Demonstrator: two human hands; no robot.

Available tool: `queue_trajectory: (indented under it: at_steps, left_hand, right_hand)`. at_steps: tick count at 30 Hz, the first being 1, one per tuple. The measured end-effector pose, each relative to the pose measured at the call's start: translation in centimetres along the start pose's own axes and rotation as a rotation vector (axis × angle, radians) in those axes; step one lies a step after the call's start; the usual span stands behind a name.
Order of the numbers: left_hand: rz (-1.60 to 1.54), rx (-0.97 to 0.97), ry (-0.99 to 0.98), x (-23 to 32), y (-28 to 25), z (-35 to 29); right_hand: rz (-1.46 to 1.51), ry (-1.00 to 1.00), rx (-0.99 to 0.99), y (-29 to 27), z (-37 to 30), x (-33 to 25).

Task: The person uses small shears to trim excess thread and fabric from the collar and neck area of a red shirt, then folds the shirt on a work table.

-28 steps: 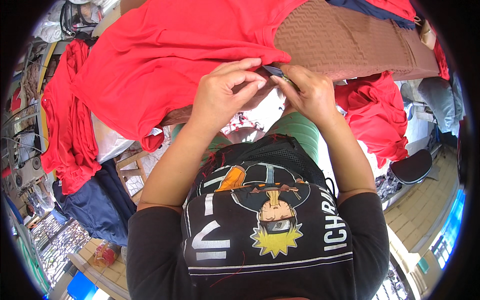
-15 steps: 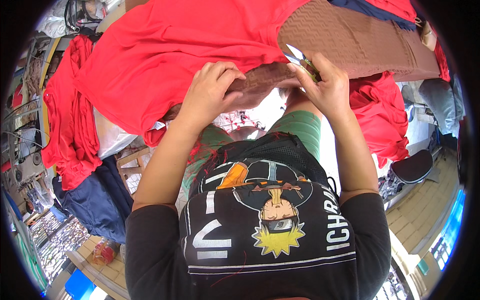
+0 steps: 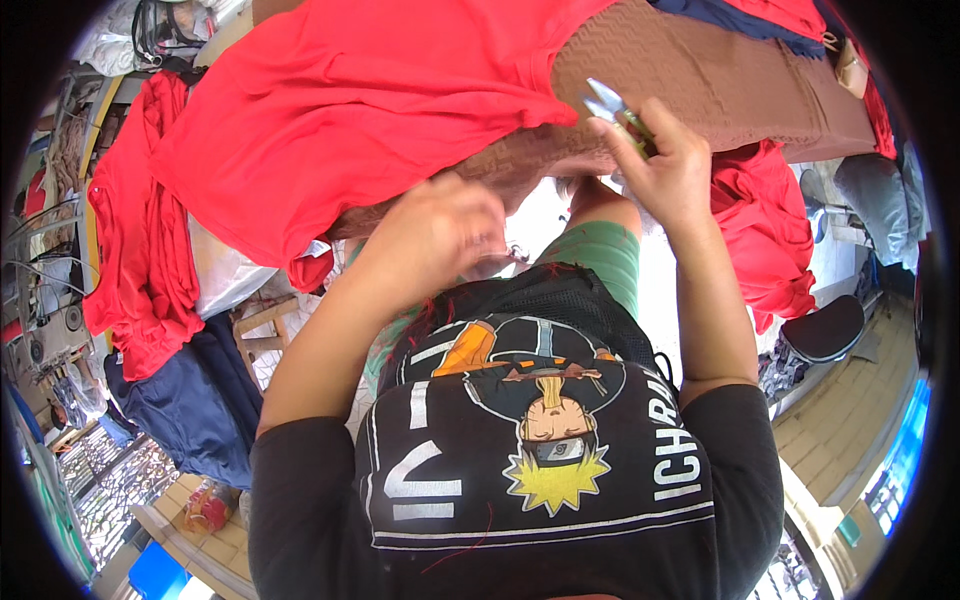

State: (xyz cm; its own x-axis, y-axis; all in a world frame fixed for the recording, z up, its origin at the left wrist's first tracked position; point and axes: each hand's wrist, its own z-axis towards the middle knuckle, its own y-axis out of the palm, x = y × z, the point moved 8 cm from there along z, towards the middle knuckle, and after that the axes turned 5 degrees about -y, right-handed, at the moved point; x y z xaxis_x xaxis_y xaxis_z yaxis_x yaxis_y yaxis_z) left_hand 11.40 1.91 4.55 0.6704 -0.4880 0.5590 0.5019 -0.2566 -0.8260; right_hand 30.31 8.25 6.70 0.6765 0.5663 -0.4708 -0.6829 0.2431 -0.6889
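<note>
In my right hand (image 3: 670, 160) is a pair of thread snips (image 3: 622, 118), its two pale blades pointing up and left above the brown cloth. A red garment (image 3: 370, 90) lies spread over the brown-covered table (image 3: 690, 75), its lower edge hanging over the near side. My left hand (image 3: 445, 225) is just below that edge, above my lap. Motion blurs its fingers, and whether it holds anything cannot be made out. Red thread bits are scattered on my dark apron (image 3: 590, 290).
More red cloth (image 3: 150, 220) drapes at the left above a navy cloth (image 3: 190, 400). Another red pile (image 3: 765, 230) hangs at the right, near a dark padded seat (image 3: 825, 330). A sewing machine (image 3: 60, 335) stands at the far left.
My left hand has dropped from the garment's edge toward my lap. My right hand has shifted slightly right with the snips, away from the cloth, whose edge now lies flatter.
</note>
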Motion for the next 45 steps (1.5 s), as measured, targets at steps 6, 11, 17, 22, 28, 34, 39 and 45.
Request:
queue_trajectory:
  at_steps: [6,11,17,22,28,34,39,45]
  left_hand:
    - [0.157,-0.37,-0.03,-0.5,0.6,-3.4]
    - [0.122,-0.395,-0.158,0.2,-4.1,2.5]
    - [0.371,0.134,0.383,0.4,-2.8,10.7]
    - [0.357,-0.107,0.326,-1.5,0.2,13.2]
    - [0.111,0.132,0.163,-2.4,-4.1,12.7]
    - [0.156,0.323,0.44,1.5,-8.4,10.8]
    - [0.261,0.392,0.447,2.6,-8.2,6.1]
    - [-0.012,0.514,0.276,0.7,-3.6,0.7]
  right_hand:
    - [-0.003,0.065,0.069,-1.8,0.6,1.4]
    - [-0.009,0.066,-0.004,-2.5,1.5,1.7]
    - [-0.211,-0.313,-0.137,-4.2,4.7,0.2]
    - [-0.022,-0.093,-0.078,-7.0,6.4,4.1]
    - [0.379,0.239,-0.14,-0.7,3.7,5.9]
    - [1.165,0.796,-0.557,9.1,1.7,2.0]
    - [1.455,0.757,-0.256,9.1,2.7,1.4]
    - [1.598,0.926,-0.161,9.1,0.6,-1.1]
